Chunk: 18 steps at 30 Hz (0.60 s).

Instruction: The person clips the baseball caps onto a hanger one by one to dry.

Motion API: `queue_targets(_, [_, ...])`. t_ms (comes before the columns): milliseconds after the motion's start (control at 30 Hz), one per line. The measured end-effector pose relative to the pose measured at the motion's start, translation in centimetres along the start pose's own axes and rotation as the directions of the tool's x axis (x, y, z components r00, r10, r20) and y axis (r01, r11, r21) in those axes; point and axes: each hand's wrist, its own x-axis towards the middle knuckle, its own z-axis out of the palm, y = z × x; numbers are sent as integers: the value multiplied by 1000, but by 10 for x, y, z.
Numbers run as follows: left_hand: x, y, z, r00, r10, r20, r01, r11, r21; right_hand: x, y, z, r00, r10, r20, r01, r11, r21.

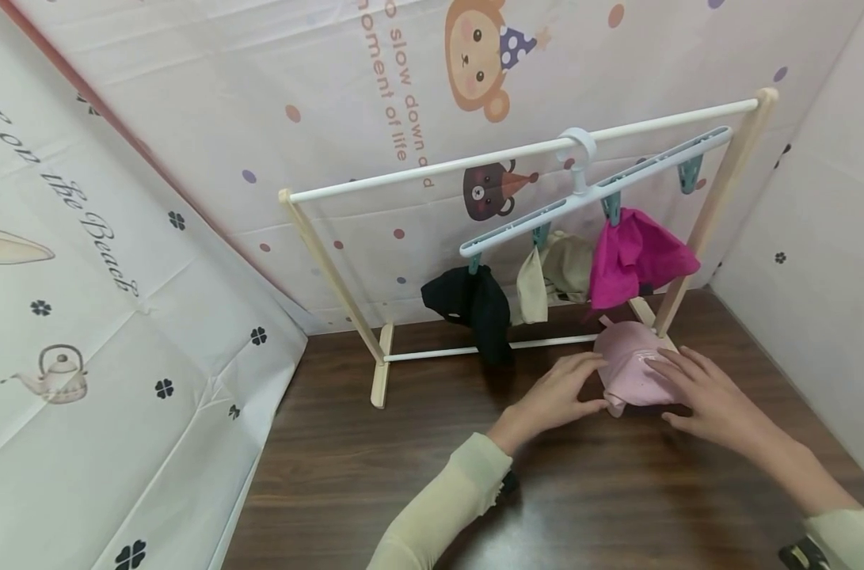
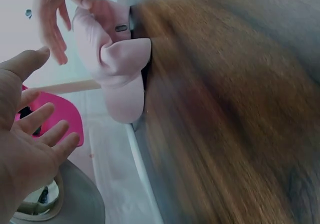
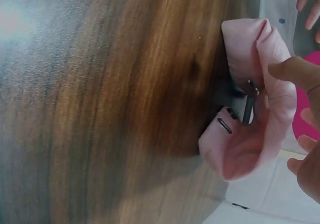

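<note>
A pink baseball cap (image 1: 634, 364) sits on the brown table by the right foot of a wooden rack. In the right wrist view the cap (image 3: 280, 97) shows its strap and metal buckle. My left hand (image 1: 556, 392) hovers at the cap's left side, fingers spread, and in the left wrist view it is apart from the cap. On the other side is my right hand (image 1: 709, 400), its fingers loosely extended over the cap; whether they touch it I cannot tell. Neither hand grips anything.
A pale blue hanger (image 1: 595, 194) hangs from the rack's white bar (image 1: 432, 170). Its teal clips hold a black cap (image 1: 485, 305), a beige cap (image 1: 567, 265) and a magenta cap (image 1: 634, 257). One clip (image 1: 689, 174) at the right end holds nothing. Printed cloth walls surround the table.
</note>
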Motion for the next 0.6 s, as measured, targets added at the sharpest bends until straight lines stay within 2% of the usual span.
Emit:
queue_targets(167, [8, 5, 10, 1000, -1, -20, 3, 998, 65, -6, 4, 2, 1000, -21, -20, 21, 1000, -16])
queue_targets(367, [14, 11, 27, 999, -37, 12, 35, 993, 116, -12, 8, 5, 1000, 1, -15, -2, 999, -40])
queue_targets(600, [23, 18, 46, 999, -36, 26, 28, 968, 251, -16, 13, 8, 998, 44, -38, -45, 999, -19])
